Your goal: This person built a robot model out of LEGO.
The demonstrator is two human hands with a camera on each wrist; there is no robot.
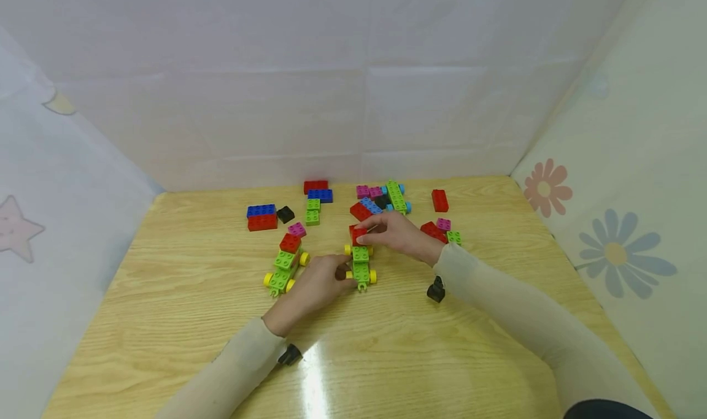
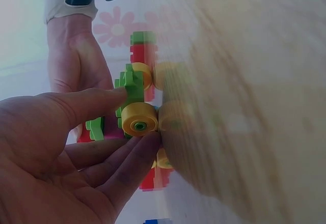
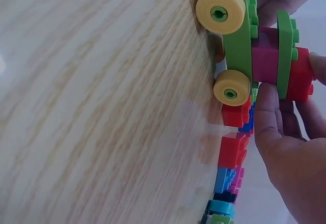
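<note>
A toy-brick car with a lime-green base and yellow wheels stands on the table between the two hands. My left hand holds the rear of its base, thumb on the green part and fingers by a wheel. On the car's front end, a magenta brick carries a green plate, topped by a red brick. My right hand pinches that red brick, with a fingertip near the magenta brick. A similar car stands left of my left hand.
Blue and red bricks, a black piece and green bricks lie at the back left. Another green base with blue wheels stands behind my right hand. Red bricks lie farther right. Fabric walls surround the table.
</note>
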